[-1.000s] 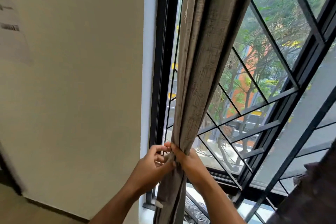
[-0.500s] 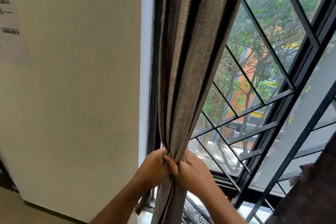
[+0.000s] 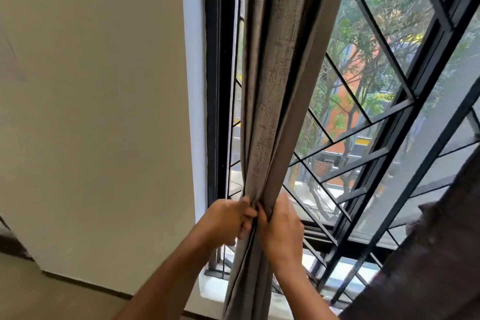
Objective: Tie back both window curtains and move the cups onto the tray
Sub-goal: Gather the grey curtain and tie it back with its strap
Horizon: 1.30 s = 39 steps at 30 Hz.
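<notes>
A grey-brown curtain hangs gathered into a narrow bundle at the left side of the window. My left hand grips the bundle from the left and my right hand grips it from the right, the fingers of both meeting at the pinched waist of the fabric. Below my hands the curtain falls loose to the sill. A second, darker curtain shows at the lower right edge. No tie-back band can be made out, and no cups or tray are in view.
A black window frame with a diagonal metal grille stands behind the curtain. A cream wall fills the left side. A white sill runs below the window.
The view has shifted slightly closer to the curtain. My hands stay pinched on the bundle at nearly the same height, with my right hand's fingers now wrapped higher around the fabric.
</notes>
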### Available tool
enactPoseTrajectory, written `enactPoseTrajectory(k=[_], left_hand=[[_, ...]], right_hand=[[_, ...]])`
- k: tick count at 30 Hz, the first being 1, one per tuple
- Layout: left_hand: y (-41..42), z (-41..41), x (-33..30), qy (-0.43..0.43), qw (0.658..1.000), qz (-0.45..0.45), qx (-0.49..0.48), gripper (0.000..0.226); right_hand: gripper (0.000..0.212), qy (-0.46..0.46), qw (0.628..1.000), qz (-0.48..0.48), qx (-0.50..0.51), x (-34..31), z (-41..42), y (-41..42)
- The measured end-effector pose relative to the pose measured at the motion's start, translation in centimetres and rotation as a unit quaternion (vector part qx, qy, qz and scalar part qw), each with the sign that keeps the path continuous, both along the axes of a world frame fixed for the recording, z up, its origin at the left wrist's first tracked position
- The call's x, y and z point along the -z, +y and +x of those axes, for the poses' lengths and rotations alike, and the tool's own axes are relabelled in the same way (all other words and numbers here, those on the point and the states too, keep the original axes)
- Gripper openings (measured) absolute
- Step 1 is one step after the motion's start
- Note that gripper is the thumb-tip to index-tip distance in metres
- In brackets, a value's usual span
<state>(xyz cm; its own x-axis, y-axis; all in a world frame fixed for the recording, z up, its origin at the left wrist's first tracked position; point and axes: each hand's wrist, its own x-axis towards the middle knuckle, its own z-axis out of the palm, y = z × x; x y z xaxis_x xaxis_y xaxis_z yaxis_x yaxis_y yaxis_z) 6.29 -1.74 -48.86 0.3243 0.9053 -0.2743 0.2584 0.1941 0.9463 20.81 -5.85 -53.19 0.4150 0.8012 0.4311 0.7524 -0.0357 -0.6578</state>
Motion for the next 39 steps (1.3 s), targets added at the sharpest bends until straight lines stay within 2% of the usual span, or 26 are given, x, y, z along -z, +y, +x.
enactPoseTrajectory(k=[2,5,7,11,14,17,18,19,21,23,26,27,29,31,33,35,37,39], left_hand=[[-0.5,0.3,-0.3,-0.024,0.999,0.027,0.013,0.049],[-0.3,-0.1,-0.3,-0.014,0.995,0.095,0.026,0.031],[-0.4,-0.3,-0.2,-0.056,0.995,0.06,0.054,0.026],[-0.6,-0.2,1.4,-0.116,0.988,0.003,0.098,0.052],[-1.0,0.4,2.6,-0.118,0.989,0.044,0.072,0.053],[-1.1,1.7,3.8,-0.15,0.986,0.076,0.006,0.031],[-1.2,2.0,4.0,-0.149,0.985,0.091,0.0,0.026],[-1.0,2.1,4.2,-0.142,0.984,0.11,0.002,0.026],[-0.7,1.9,4.6,-0.119,0.982,0.147,0.004,0.033],[-0.2,1.4,4.7,-0.057,0.974,0.218,0.028,0.039],[-0.3,1.0,4.9,0.009,0.958,0.282,0.045,0.046],[-0.4,0.9,5.0,0.004,0.96,0.279,0.028,0.049],[-0.4,1.0,5.5,-0.028,0.96,0.279,-0.02,0.047],[-0.2,1.2,5.8,-0.068,0.951,0.297,-0.059,0.033],[0.1,1.3,5.9,-0.061,0.938,0.331,-0.084,0.024],[0.3,1.2,6.1,-0.036,0.922,0.372,-0.1,0.019],[0.1,1.0,6.3,-0.021,0.911,0.395,-0.115,0.018],[-0.3,0.8,6.4,-0.003,0.911,0.398,-0.104,0.02]], right_hand=[[0.026,0.021,1.0,-0.008,0.011,-0.2,0.3,0.3],[0.032,0.104,0.994,-0.046,0.0,-0.8,1.0,0.6],[0.025,0.16,0.983,-0.065,-0.062,-1.0,0.9,0.3],[0.012,0.189,0.969,-0.066,-0.148,-0.7,0.3,-0.8],[0.004,0.234,0.945,-0.11,-0.2,-1.1,1.2,-1.0],[0.019,0.339,0.913,-0.122,-0.192,-1.4,2.1,-1.4],[0.021,0.332,0.921,-0.119,-0.167,-1.3,2.2,-1.7],[0.018,0.288,0.942,-0.109,-0.137,-1.3,2.1,-1.9],[0.013,0.145,0.982,-0.088,-0.082,-1.1,1.8,-2.1],[0.013,0.034,0.997,-0.063,-0.03,-1.6,1.6,-2.2],[0.023,0.022,0.998,-0.057,0.016,-3.4,2.0,-2.0],[0.025,0.044,0.997,-0.059,0.02,-3.9,2.4,-1.8],[0.032,0.178,0.983,-0.051,-0.014,-4.9,3.2,-1.7],[0.034,0.358,0.929,-0.036,-0.086,-5.3,2.9,-1.8],[0.028,0.457,0.879,-0.04,-0.134,-5.2,1.7,-1.8],[0.018,0.492,0.854,-0.061,-0.16,-4.5,0.6,-2.2],[0.016,0.5,0.846,-0.068,-0.174,-3.8,0.3,-2.6],[0.02,0.448,0.873,-0.047,-0.188,-3.4,0.8,-2.8]])
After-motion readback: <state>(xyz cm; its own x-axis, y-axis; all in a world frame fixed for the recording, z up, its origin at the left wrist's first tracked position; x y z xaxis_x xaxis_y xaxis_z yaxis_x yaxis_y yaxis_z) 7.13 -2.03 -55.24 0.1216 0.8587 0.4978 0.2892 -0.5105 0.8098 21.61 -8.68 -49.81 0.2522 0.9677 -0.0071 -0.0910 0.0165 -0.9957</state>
